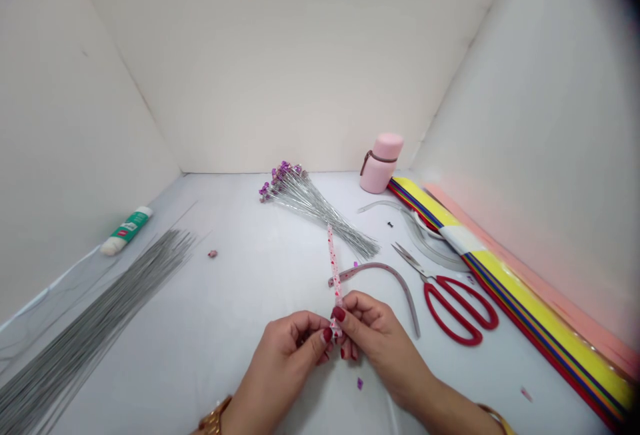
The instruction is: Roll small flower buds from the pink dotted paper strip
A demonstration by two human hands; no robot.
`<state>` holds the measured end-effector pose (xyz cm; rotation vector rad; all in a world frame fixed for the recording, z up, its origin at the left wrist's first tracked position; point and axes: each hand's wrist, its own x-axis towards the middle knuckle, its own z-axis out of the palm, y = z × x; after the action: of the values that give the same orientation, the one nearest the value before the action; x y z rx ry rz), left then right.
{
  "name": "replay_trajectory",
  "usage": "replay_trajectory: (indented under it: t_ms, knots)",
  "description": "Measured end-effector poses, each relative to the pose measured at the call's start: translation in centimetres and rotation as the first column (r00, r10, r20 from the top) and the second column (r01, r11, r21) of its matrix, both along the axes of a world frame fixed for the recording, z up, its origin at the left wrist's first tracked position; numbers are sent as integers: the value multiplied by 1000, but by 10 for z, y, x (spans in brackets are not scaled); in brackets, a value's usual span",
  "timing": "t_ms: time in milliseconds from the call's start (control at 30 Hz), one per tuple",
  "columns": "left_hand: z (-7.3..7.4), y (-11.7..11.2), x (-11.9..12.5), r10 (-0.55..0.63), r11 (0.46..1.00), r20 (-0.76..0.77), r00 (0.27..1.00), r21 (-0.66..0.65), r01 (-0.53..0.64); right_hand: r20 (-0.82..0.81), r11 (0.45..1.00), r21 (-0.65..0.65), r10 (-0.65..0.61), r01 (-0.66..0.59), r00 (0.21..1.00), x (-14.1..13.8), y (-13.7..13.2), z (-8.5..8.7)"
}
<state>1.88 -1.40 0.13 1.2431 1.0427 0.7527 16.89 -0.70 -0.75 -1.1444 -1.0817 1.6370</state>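
Between my two hands is a narrow paper strip [332, 255], pale with small red and pink marks, its long end pointing away from me. My left hand [300, 345] pinches the near end of the strip between thumb and fingers. On the other side my right hand [373, 332] pinches the same end, thumb on top; the strip looks folded there. A curved strip [385, 268] lies on the table just beyond my right hand, passing by the held strip. Scissors with red handles [450, 305] rest to the right, blades pointing away. A small purple piece [360, 384] lies near my right hand.
A bundle of silvery stems with purple tips [320, 205] lies at the back. Bare grey wires [115, 308] and a glue stick [127, 230] are on the left. A pink bottle [382, 163] stands behind stacked coloured strips [500, 288] along the right wall.
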Motion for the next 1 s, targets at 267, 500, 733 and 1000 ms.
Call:
replay_trajectory:
  t_ms: [267, 500, 733, 1000]
  knots:
    - [10, -2, -3, -72, 962, -144, 987, 251, 107, -2, 999, -36, 1, -1, 1000, 0, 0, 2]
    - [-5, 3, 2, 60, 984, 82, 995, -175, -45, 246, 981, 192, -72, 24, 967, 3, -6, 3]
    - [-1, -3, 1, 100, 994, -111, 989, 62, -94, 228, 988, 153, -48, 13, 973, 2, -6, 0]
    - [1, -7, -5, 86, 905, -269, 959, 425, 38, 209, 983, 185, -34, -5, 977, 2, -5, 3]
